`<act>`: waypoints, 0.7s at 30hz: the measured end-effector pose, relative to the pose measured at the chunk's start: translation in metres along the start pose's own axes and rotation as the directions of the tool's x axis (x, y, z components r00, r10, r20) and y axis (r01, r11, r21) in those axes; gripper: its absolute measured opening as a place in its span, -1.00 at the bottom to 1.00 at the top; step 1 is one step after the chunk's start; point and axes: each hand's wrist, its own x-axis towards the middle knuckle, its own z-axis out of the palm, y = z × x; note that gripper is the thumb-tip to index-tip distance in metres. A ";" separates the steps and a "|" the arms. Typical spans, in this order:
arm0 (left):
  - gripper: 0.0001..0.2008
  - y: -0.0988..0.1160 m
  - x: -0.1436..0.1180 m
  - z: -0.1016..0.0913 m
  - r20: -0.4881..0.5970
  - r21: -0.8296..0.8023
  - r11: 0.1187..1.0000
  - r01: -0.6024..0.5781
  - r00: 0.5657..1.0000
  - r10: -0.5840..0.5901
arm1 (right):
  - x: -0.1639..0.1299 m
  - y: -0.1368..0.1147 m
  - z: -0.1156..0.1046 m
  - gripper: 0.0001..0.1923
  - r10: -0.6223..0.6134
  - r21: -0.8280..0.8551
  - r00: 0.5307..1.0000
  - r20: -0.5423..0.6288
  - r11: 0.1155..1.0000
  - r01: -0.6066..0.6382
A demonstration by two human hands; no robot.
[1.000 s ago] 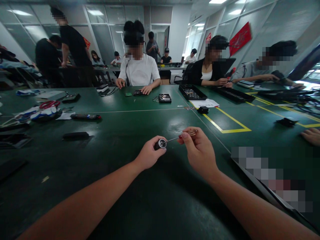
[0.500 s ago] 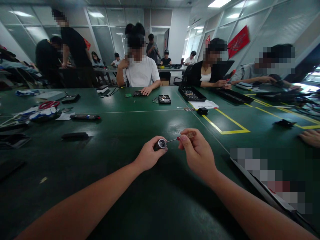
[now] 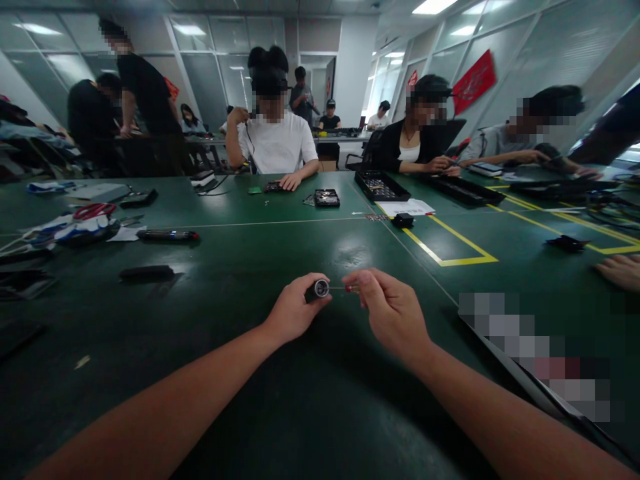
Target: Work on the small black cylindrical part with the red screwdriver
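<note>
My left hand (image 3: 291, 311) grips a small black cylinder with a silvery end face (image 3: 318, 290), held just above the green table (image 3: 240, 267). My right hand (image 3: 393, 313) pinches a thin screwdriver (image 3: 345, 288) with a metal shaft; its tip points left into the cylinder's end face. Most of the handle is hidden behind my fingers. Both hands are close together near the table's middle.
A black flat bar (image 3: 147, 273) and a dark pen-like tool (image 3: 167, 235) lie to the left, with red scissors (image 3: 94, 211) on papers beyond. Black trays (image 3: 380, 187) and a small black block (image 3: 403, 220) lie ahead right by yellow tape lines. Several people sit across; another person's hand (image 3: 620, 270) rests at right.
My right hand has lowered and moved left, bringing the screwdriver level with the cylinder. The person opposite has raised a hand to the head.
</note>
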 end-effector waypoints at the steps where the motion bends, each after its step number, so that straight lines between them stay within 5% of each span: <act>1: -0.77 0.000 0.000 0.000 -0.015 -0.008 1.000 0.003 1.000 -0.003 | 0.000 0.001 0.000 -0.66 0.023 -0.008 1.000 -0.021 1.000 -0.023; 7: -0.78 -0.003 0.002 -0.002 -0.073 -0.024 0.999 0.042 0.996 -0.043 | -0.001 0.010 0.004 -0.81 0.040 0.025 0.998 -0.038 0.999 -0.039; 15: -0.74 0.000 0.001 -0.001 -0.017 0.013 0.999 0.033 0.999 -0.033 | 0.000 0.000 0.002 -0.61 0.009 -0.071 1.000 -0.016 0.997 -0.010; 21: -0.77 -0.004 0.003 -0.002 -0.064 0.001 0.999 0.036 0.997 -0.036 | 0.000 0.010 0.005 -0.81 0.069 -0.022 0.995 -0.070 0.997 -0.070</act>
